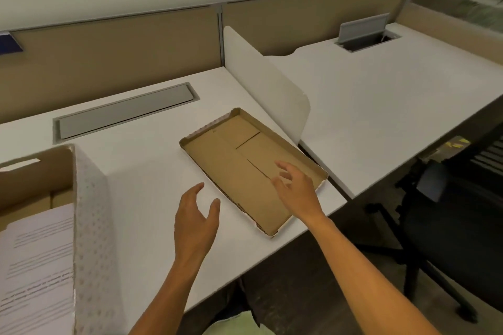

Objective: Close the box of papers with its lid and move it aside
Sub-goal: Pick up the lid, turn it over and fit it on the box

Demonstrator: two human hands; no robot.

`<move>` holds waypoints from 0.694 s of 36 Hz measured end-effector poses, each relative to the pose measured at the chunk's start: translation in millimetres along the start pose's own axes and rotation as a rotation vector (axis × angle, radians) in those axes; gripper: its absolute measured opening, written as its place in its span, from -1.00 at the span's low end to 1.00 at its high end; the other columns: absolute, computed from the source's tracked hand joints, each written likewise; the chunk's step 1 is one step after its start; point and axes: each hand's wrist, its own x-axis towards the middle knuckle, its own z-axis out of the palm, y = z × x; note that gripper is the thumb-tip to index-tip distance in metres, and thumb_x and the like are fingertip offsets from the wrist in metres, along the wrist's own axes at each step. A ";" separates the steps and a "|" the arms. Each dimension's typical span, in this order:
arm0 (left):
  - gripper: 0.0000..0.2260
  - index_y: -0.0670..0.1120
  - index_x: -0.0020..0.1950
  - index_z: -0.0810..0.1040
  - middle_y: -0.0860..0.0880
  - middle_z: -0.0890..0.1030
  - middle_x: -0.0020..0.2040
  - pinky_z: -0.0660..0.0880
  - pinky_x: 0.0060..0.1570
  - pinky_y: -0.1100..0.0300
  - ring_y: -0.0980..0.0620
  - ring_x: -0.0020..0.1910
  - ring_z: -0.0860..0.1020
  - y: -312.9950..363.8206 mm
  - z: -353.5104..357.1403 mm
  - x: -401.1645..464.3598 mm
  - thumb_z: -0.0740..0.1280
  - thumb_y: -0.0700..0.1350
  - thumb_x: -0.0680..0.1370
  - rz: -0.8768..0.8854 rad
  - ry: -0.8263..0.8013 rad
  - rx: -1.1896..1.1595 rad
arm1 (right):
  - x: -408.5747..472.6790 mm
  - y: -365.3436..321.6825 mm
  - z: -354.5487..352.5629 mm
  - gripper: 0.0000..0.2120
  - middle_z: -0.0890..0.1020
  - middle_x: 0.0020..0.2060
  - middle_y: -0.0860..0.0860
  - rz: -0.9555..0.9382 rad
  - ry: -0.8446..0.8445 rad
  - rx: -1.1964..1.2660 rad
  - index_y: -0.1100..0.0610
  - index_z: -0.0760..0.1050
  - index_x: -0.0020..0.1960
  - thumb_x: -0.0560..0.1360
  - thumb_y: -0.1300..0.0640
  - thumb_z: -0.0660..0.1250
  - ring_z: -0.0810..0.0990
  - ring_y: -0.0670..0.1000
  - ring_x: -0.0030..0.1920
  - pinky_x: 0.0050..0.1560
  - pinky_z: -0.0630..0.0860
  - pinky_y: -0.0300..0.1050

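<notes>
The cardboard lid [234, 160] lies upside down on the white desk [152, 171], its brown inside facing up, right of centre near the desk's front edge. My right hand [296, 190] hovers over the lid's near right part with fingers spread and empty. Just left of the lid's near edge, above the desk, my left hand [196, 220] is open and holds nothing. The box of papers [89, 215] stands at the far left, white with a dotted wall, open at the top. Printed sheets [38, 261] show inside it.
A white divider panel [266, 84] rises right behind the lid, between this desk and the neighbouring desk [394, 100]. A grey cable flap [122, 114] lies at the back of the desk. A black office chair [449, 226] stands at the lower right.
</notes>
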 end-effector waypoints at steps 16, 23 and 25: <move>-0.40 -0.08 0.51 0.27 -0.09 0.33 0.49 0.39 0.30 0.05 -0.09 0.38 0.43 -22.9 64.6 82.6 0.42 -0.01 0.54 -0.170 -0.129 0.041 | 127.8 23.5 -12.5 -0.63 0.54 0.17 0.08 0.095 -0.032 -0.366 0.22 0.44 0.38 0.58 0.23 0.29 0.49 0.01 0.13 0.08 0.36 -0.19; -0.45 -0.07 0.50 0.29 -0.05 0.22 0.52 0.47 0.01 0.25 0.18 -0.03 0.53 -29.9 72.6 96.6 0.39 -0.05 0.55 -0.114 -0.152 0.108 | 157.1 35.4 0.3 -0.61 0.53 0.22 0.18 0.179 -0.127 -0.528 0.27 0.38 0.36 0.56 0.20 0.28 0.53 0.23 0.20 0.13 0.50 0.10; -0.46 -0.07 0.48 0.30 -0.04 0.20 0.50 0.45 -0.11 0.29 0.26 -0.22 0.48 -31.7 74.1 98.7 0.40 -0.13 0.55 -0.118 -0.157 0.104 | 161.2 36.0 2.8 -0.74 0.58 0.06 0.19 0.178 -0.115 -0.581 0.26 0.43 0.22 0.54 0.23 0.24 0.58 0.25 0.06 -0.01 0.57 0.16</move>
